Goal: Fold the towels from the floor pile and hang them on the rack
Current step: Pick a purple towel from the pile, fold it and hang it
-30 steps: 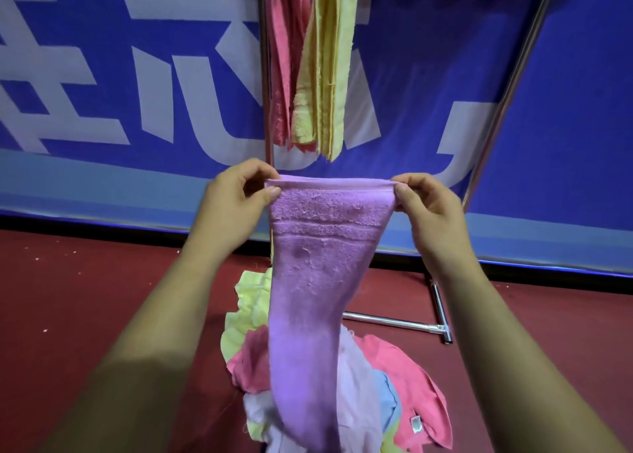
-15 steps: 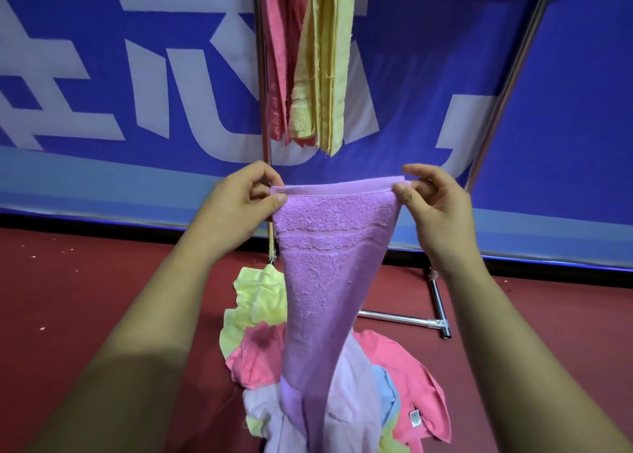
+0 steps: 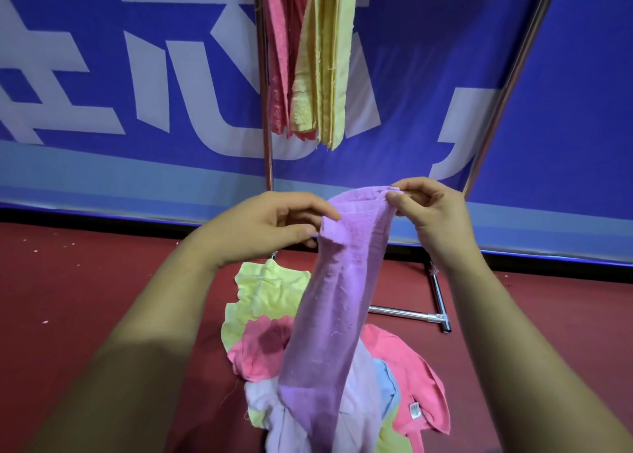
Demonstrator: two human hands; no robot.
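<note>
A purple towel (image 3: 337, 302) hangs down in front of me, folded lengthwise into a narrow strip. My left hand (image 3: 263, 226) pinches its top left corner and my right hand (image 3: 431, 213) pinches the top right corner, slightly higher. Its lower end reaches the floor pile (image 3: 274, 343) of yellow, pink, lilac and blue towels. Behind stands the metal rack (image 3: 265, 117), with a pink towel (image 3: 279, 62) and a yellow towel (image 3: 325, 59) hung on it.
A blue banner with white lettering (image 3: 137, 86) covers the wall behind the rack. The rack's right pole (image 3: 507, 86) slants up, and its foot bar (image 3: 411, 314) lies on the red floor (image 3: 85, 298) right of the pile.
My hands have come closer together, so the towel's top edge went from stretched flat to bunched and narrow. The right hand sits higher than the left.
</note>
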